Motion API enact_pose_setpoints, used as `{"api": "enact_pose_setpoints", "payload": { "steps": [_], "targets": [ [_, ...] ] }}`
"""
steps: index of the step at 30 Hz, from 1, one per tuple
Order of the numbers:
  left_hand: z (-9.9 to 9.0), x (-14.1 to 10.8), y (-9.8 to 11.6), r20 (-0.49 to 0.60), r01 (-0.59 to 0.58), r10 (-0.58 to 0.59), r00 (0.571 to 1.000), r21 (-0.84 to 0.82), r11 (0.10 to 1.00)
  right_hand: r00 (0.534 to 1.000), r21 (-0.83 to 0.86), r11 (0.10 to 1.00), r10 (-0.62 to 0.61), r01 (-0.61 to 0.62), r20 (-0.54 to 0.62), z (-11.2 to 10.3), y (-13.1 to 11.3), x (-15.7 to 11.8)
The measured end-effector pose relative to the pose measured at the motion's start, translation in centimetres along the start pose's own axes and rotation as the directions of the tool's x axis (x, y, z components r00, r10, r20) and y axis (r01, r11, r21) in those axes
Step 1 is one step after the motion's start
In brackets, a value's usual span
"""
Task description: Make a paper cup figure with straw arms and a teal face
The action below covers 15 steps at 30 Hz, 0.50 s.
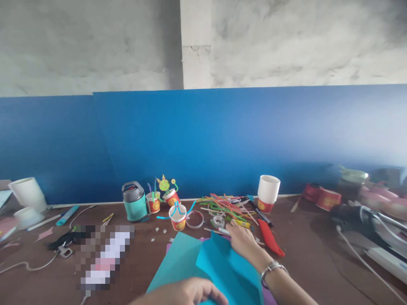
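My right hand reaches to the far edge of the paper, its fingers closed around a white marker pen with a red end. Just beyond the fingers lies a yellow tube-shaped thing. At the bottom edge my left hand rests over the paper, fingers apart and slightly bent, with nothing seen in it. Under both hands are a bright blue sheet and a paler teal sheet; purple paper shows beneath. Close by are a roll of tape and a red pouch-like object.
Behind the paper stand a paper cup with blue strips, decorated cups, a teal jar and a wide tape ring. Coloured sticks lie beside stacked cups. A blue partition borders the table.
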<state>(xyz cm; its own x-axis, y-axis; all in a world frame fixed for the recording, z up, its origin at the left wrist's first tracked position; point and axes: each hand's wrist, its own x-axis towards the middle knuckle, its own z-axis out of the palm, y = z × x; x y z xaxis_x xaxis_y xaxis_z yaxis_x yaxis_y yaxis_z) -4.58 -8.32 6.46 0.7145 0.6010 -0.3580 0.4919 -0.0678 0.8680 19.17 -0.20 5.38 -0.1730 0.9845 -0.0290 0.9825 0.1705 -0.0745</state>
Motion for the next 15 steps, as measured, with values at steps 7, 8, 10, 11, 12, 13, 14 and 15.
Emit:
{"api": "enact_pose_setpoints", "payload": {
  "steps": [7, 8, 10, 11, 12, 13, 14, 15],
  "targets": [
    [-8.8, -2.5, -0.1, -0.189, 0.333, -0.275, 0.943, 0.532, 0.778, 0.997, 0.057, 0.996, 0.077, -0.076, -0.030, -0.4, 0.1, 0.1],
    [-8.6, -2.3, -0.3, -0.256, 0.359, -0.254, 0.933, 0.584, 0.728, 0.994, 0.070, 0.993, 0.098, -0.095, -0.047, -0.4, -0.1, 0.2],
    [-7.1, -1.5, -0.8, -0.367, 0.326, -0.072, 0.927, 0.698, 0.638, 0.989, 0.099, 0.988, 0.126, -0.118, -0.081, -0.3, -0.5, 0.9],
    [-5.9, -1.0, -1.2, -0.430, 0.334, 0.032, 0.902, 0.744, 0.579, 0.987, 0.114, 0.986, 0.130, -0.119, -0.093, -0.3, -0.7, 1.3],
    [-4.6, -0.5, -1.7, -0.459, 0.344, 0.104, 0.883, 0.780, 0.522, 0.986, 0.129, 0.985, 0.128, -0.114, -0.102, -0.2, -0.9, 1.7],
    [-3.3, 0.0, -2.3, -0.475, 0.337, 0.192, 0.859, 0.806, 0.486, 0.987, 0.144, 0.984, 0.123, -0.107, -0.107, 0.0, -1.1, 2.2],
    [-2.1, 0.6, -3.1, -0.453, 0.302, 0.258, 0.854, 0.833, 0.464, 0.987, 0.157, 0.982, 0.119, -0.101, -0.107, 0.1, -1.2, 2.7],
    [-0.9, 1.1, -4.1, -0.394, 0.238, 0.296, 0.870, 0.862, 0.449, 0.988, 0.169, 0.981, 0.118, -0.100, -0.102, 0.2, -1.3, 3.2]
  ]
}}
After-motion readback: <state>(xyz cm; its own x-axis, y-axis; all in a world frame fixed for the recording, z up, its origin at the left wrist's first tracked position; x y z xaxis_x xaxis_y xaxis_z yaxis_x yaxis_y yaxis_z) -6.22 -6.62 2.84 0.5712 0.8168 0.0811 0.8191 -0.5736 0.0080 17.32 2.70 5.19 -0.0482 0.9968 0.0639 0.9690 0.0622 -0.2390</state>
